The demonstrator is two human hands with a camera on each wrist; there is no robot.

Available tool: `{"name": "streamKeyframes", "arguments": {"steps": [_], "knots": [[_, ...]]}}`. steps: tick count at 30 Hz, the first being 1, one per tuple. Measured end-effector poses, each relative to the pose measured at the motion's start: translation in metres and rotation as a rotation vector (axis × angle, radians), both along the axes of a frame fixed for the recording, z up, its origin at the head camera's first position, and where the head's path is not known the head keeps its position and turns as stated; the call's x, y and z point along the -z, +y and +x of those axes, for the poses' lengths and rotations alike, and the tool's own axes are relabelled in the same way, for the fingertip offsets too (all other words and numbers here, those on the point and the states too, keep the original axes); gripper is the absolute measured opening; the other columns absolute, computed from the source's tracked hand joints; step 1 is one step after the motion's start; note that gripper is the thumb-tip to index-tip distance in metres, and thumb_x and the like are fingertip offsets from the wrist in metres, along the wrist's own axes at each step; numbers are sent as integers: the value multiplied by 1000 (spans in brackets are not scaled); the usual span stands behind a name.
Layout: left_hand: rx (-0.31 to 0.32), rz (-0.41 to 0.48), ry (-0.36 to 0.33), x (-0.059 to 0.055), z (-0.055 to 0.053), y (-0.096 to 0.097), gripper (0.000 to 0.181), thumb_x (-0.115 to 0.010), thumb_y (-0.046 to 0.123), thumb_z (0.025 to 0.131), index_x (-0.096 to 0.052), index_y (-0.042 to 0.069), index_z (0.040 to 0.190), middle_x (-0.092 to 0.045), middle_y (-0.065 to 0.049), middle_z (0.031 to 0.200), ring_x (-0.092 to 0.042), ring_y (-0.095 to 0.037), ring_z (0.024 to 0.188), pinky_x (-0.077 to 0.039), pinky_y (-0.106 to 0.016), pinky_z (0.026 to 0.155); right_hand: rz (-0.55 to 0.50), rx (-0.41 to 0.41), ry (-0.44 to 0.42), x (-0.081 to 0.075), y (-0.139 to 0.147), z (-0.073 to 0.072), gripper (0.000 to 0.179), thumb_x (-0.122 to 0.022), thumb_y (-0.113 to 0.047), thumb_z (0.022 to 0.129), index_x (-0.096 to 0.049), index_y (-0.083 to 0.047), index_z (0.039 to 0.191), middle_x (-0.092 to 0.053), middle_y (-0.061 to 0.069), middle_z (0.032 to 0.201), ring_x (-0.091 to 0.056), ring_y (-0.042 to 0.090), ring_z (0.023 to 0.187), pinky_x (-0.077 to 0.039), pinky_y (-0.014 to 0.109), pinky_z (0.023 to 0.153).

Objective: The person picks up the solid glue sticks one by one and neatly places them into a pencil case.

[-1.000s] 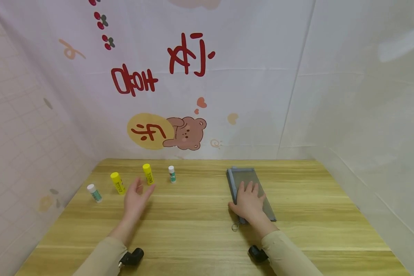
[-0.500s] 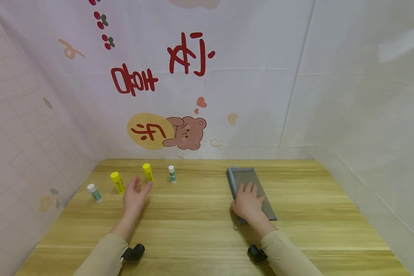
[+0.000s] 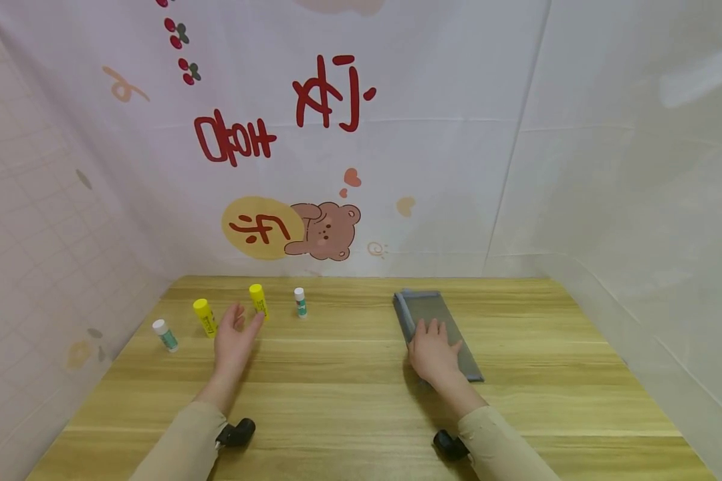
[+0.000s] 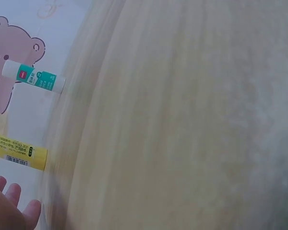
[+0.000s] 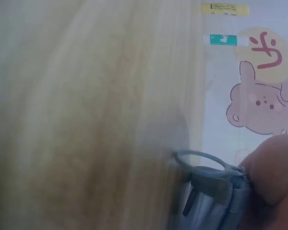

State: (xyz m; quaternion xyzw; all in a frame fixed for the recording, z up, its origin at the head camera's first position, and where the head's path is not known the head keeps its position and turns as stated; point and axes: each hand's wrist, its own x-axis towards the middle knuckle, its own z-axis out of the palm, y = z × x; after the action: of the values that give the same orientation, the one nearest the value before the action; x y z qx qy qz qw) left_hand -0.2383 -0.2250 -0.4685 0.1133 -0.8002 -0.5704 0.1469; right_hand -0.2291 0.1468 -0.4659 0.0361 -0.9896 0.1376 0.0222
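Note:
My right hand [image 3: 435, 353] lies over the near half of a flat grey zip pouch [image 3: 426, 307], fingers spread on top and thumb tucked at its left edge. In the right wrist view, the pouch's zipped end [image 5: 209, 203] and its pull ring [image 5: 201, 154] show beside the thumb. My left hand [image 3: 233, 342] hovers with parted, slightly bent fingers and holds nothing. Just beyond its thumb stands a yellow glue stick [image 3: 258, 299]; another yellow glue stick [image 3: 204, 316] is to its left. White-capped teal glue sticks stand at the far left [image 3: 166, 336] and right of the yellow pair [image 3: 301, 303].
The wooden table [image 3: 337, 381] ends at a white printed curtain [image 3: 433, 167] behind, with more white cloth at both sides. A black wrist camera [image 3: 237, 433] sits at the left sleeve, and another wrist camera [image 3: 449, 445] at the right.
My right thumb has drawn in from its spread to the pouch's left edge, and the ring has gone out of sight in the head view. The left hand has shifted slightly left.

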Motion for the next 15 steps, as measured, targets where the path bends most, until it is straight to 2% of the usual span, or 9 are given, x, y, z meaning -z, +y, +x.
{"name": "streamKeyframes", "arguments": {"steps": [7, 15], "knots": [[-50, 65, 47, 1, -4, 2, 75, -66, 31, 97, -28, -2, 153, -38, -23, 151, -37, -39, 137, -32, -49, 114, -136, -26, 29, 2, 3, -1, 46, -40, -16, 103, -42, 9, 143, -35, 36, 147, -26, 54, 138, -15, 86, 95], [-69, 135, 90, 2, -13, 4, 71, -67, 22, 96, -31, -2, 152, -40, -24, 149, -40, -39, 135, -33, -47, 113, -182, -40, 45, -1, 2, 1, 44, -40, -16, 104, -45, 7, 141, -38, 35, 145, -30, 53, 137, -15, 86, 95]]}}
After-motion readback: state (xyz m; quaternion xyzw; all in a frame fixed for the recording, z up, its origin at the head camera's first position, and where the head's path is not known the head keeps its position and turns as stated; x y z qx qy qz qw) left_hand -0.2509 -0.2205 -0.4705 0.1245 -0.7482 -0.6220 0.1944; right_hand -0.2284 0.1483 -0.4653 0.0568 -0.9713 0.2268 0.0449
